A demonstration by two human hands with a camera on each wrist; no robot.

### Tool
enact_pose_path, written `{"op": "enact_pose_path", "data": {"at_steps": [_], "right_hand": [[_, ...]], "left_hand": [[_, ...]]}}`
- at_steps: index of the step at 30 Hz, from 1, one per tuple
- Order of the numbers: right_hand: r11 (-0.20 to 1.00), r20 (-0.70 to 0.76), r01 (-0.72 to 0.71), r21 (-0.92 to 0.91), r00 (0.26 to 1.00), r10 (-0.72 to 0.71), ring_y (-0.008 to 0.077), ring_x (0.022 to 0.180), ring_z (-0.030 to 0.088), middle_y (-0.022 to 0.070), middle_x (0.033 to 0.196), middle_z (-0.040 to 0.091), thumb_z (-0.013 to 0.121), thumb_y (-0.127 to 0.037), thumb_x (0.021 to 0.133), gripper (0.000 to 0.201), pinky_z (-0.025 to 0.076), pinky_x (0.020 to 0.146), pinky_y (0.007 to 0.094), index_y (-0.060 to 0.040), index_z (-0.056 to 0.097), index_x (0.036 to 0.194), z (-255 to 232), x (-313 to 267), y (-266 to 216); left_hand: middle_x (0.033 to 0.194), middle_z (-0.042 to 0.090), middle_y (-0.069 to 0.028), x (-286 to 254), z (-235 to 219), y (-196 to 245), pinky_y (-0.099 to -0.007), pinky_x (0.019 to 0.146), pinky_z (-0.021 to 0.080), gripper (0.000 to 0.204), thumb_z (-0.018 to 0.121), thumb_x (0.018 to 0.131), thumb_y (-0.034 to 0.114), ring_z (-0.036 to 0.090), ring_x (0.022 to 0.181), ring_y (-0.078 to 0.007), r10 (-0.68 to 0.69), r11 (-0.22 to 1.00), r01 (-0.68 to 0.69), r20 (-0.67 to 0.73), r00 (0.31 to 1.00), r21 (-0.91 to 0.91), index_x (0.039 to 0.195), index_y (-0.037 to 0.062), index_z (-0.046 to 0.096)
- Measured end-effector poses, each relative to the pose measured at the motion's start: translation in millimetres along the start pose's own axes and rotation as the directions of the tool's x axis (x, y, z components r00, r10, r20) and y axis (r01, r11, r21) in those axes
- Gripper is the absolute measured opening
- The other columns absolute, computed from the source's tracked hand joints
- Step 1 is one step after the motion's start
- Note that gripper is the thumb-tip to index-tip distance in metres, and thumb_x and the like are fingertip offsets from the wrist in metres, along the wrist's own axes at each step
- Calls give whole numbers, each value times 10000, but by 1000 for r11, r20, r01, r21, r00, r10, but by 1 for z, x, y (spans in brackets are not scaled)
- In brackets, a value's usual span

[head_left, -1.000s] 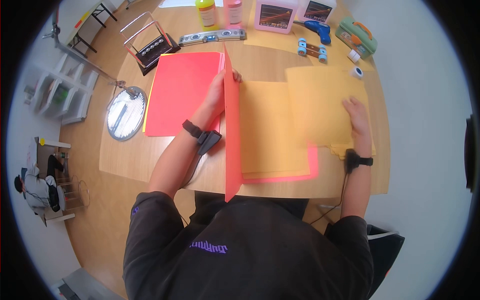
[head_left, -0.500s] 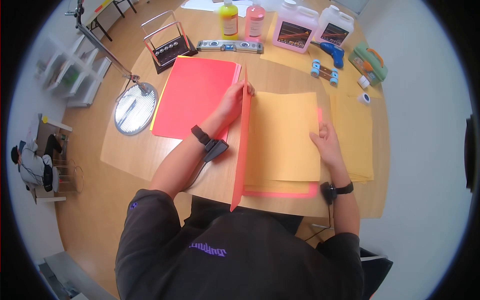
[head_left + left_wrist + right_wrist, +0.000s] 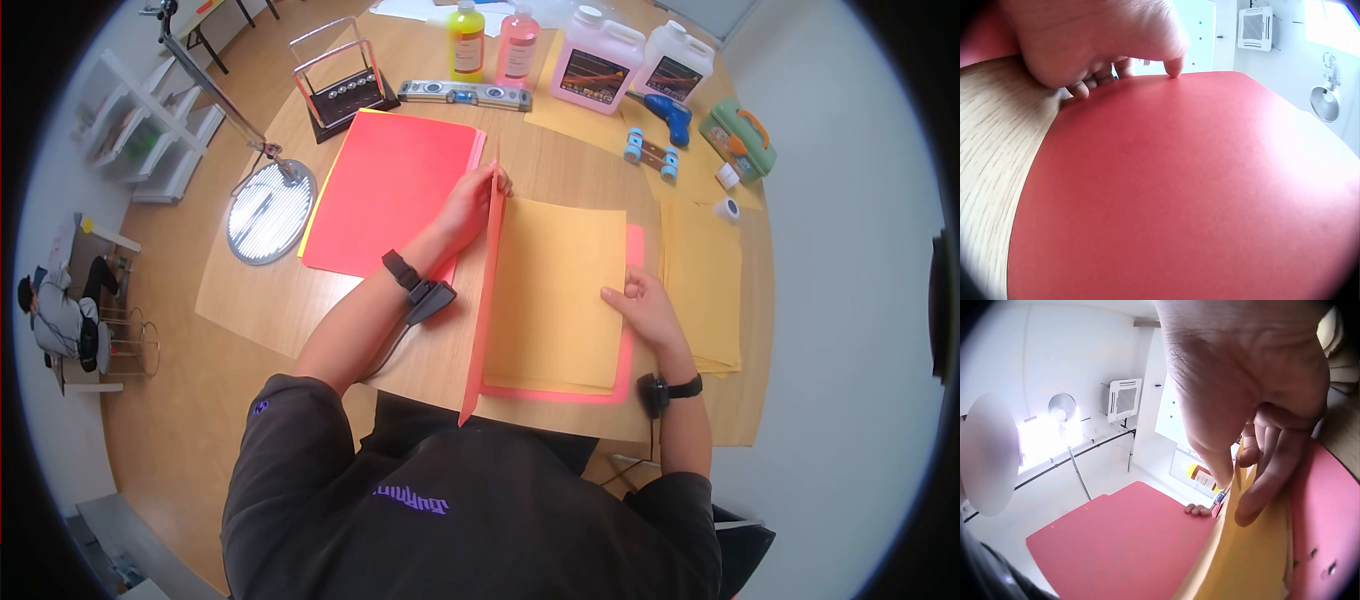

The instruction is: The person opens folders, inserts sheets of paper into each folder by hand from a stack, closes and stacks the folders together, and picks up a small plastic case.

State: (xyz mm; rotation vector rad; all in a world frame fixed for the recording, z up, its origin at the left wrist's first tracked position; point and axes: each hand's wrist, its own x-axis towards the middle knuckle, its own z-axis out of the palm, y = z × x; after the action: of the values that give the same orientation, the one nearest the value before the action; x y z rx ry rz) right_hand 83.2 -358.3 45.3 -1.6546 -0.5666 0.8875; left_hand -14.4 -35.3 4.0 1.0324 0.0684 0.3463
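Note:
A red folder (image 3: pixel 630 355) lies open before me on the table, its front cover (image 3: pixel 484 310) standing almost upright. My left hand (image 3: pixel 468 208) grips that cover near its far end, thumb on the outer face in the left wrist view. Yellow-brown paper sheets (image 3: pixel 555 300) rest inside the folder on its back cover. At their right edge my right hand (image 3: pixel 652 312) pinches the top sheet between thumb and fingers; the right wrist view shows that sheet (image 3: pixel 1225 562) bending up at the hand. Right of the folder lies a second stack of yellow-brown sheets (image 3: pixel 705 290).
Left of the folder is a pile of red folders (image 3: pixel 395 195). A round-based lamp (image 3: pixel 270 215) and a Newton's cradle (image 3: pixel 345 100) stand beyond. Along the back are a spirit level (image 3: pixel 465 95), bottles (image 3: pixel 517 50), jugs (image 3: pixel 597 60), a blue glue gun (image 3: pixel 672 118) and a green case (image 3: pixel 738 140).
My right hand has carried a yellow-brown sheet leftward from the right-hand stack and lowered it onto the sheets in the folder. The left hand keeps holding the cover up.

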Motion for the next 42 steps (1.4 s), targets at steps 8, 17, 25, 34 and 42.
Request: {"op": "enact_pose_path", "data": {"at_steps": [8, 17, 25, 34, 42], "right_hand": [[897, -384, -13, -442, 906, -176, 84, 512, 530, 20, 586, 593, 741, -247, 926, 394, 415, 483, 248, -44, 507, 684, -22, -4, -2], [568, -600, -263, -780, 572, -559, 293, 778, 605, 116, 835, 648, 774, -362, 864, 375, 487, 714, 427, -31, 599, 854, -101, -21, -16], [451, -681, -511, -732, 573, -455, 366, 1123, 600, 185, 1176, 648, 816, -481, 778, 661, 491, 969, 454, -46, 615, 1233, -162, -23, 27], [611, -705, -373, -699, 500, -502, 277, 968, 658, 127, 1057, 678, 863, -225, 737, 565, 524, 854, 392, -34, 619, 1210, -179, -23, 35], [741, -709, -156, -653, 469, -526, 183, 763, 632, 100, 835, 681, 744, -69, 833, 216, 525, 738, 325, 1, 702, 1034, -173, -26, 14]], "left_hand": [[870, 534, -30, 3, -6, -3, -302, 784, 433, 320, 455, 1035, 354, 508, 858, -158, 5, 998, -7, 37, 999, 57, 871, 93, 540], [878, 523, -31, 1, -2, -4, -306, 799, 435, 256, 483, 1013, 297, 505, 862, -170, 138, 990, -139, 103, 985, 5, 884, 81, 531], [875, 515, -33, -3, 4, 2, -307, 781, 443, 242, 483, 1009, 278, 505, 853, -174, 117, 993, -115, 102, 988, -28, 882, 76, 521], [863, 522, -32, 2, -5, -7, -306, 763, 441, 293, 457, 1032, 322, 500, 823, -164, 58, 997, -56, 52, 997, -46, 876, 85, 530], [848, 535, -13, -1, -1, 3, -302, 771, 441, 320, 478, 1044, 370, 514, 823, -143, -27, 999, 28, 17, 999, -32, 885, 103, 557]]}}
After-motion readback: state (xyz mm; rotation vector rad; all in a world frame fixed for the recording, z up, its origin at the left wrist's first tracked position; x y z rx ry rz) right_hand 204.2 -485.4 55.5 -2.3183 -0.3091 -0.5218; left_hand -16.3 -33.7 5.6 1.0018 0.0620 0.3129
